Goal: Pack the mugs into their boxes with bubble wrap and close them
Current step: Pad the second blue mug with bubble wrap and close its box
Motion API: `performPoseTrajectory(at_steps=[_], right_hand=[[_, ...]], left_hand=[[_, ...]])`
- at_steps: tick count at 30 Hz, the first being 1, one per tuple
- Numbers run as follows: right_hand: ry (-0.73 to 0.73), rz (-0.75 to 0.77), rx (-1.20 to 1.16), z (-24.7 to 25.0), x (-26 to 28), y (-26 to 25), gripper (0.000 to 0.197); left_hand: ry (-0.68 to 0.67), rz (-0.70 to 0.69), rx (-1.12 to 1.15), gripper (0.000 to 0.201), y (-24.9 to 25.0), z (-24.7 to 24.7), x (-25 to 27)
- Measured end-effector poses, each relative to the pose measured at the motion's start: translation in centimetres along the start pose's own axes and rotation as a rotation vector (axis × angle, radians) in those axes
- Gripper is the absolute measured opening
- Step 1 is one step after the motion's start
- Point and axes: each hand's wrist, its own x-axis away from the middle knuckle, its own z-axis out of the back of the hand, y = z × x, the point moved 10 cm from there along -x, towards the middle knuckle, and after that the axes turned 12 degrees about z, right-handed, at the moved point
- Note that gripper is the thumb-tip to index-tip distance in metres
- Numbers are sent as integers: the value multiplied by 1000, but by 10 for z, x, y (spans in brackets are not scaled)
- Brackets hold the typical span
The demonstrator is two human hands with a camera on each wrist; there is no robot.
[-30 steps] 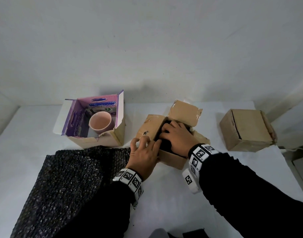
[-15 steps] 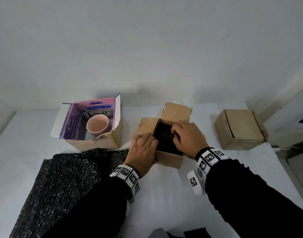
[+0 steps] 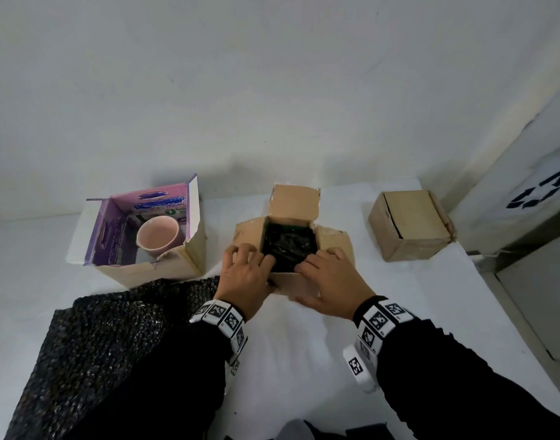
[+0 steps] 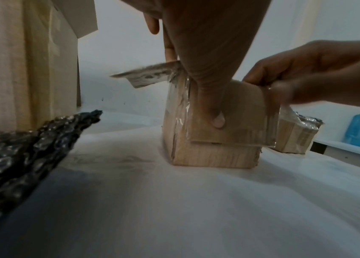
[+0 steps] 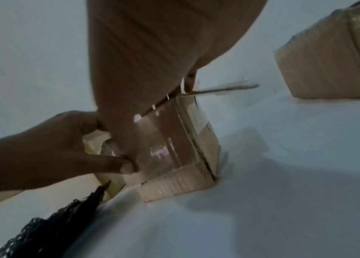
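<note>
Hands at open middle box [image 3: 299, 282] on table [image 3: 304, 360]: left hand [image 3: 245, 274] gripping its left corner, right hand [image 3: 331, 277] pinching near flap [image 4: 232, 115]; black bubble wrap [image 3: 288, 249] inside.

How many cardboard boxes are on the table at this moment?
3: the purple-lined open box at left, the open middle box between both hands, and the closed box at right. None other shows.
</note>
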Motion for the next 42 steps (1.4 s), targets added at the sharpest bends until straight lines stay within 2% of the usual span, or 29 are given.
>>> performPoseTrajectory(at_steps=[2,5,8,11,15,19,23,25,27,29,31,33,35,37,38,40,42], right_hand=[[5,-11,33,-3,1,2,28],[43,-50,61,-3,-1,7,8],[51,-71,93,-3,1,4,17],[47,-80,148,-3,0,3,23],[7,-17,201,-5,-3,0,17],[-17,83,297,-4,-10,-10,11],[-39,82,215,-16,-6,-8,13],[-61,73,158,-24,-5,-5,15],[-14,55,102,-20,-1,-3,11],[115,-35,-27,-3,9,3,19],[290,-233,-107,16,27,16,29],[384,-524,-104,21,52,35,46],[380,-846,-308,0,76,56,73],[430,-1083,-752,-26,88,62,83],[498,-1135,-924,-31,90,62,78],[669,-1152,-971,-18,92,67,56],[776,-1095,-879,5,91,73,39]], left_hand=[[14,-29,9,41,3,0,4],[66,-129,65,24,9,0,9],[56,-196,160,23,14,-5,10],[26,-188,173,30,14,-10,9],[16,-188,108,20,18,-10,5],[-54,-89,44,14,14,-10,0],[-124,-32,-3,16,12,-7,-1],[-217,-28,-25,26,12,-10,-3],[-243,-7,13,40,9,-8,-5],[-137,82,140,44,-6,8,-6],[-12,296,277,46,-41,17,-2],[-32,541,342,70,-75,8,8],[-120,683,503,84,-91,-2,13],[-121,680,792,79,-87,1,10],[-81,633,908,75,-81,11,7],[-30,504,1049,67,-63,25,2],[-83,329,1015,58,-38,25,0]])
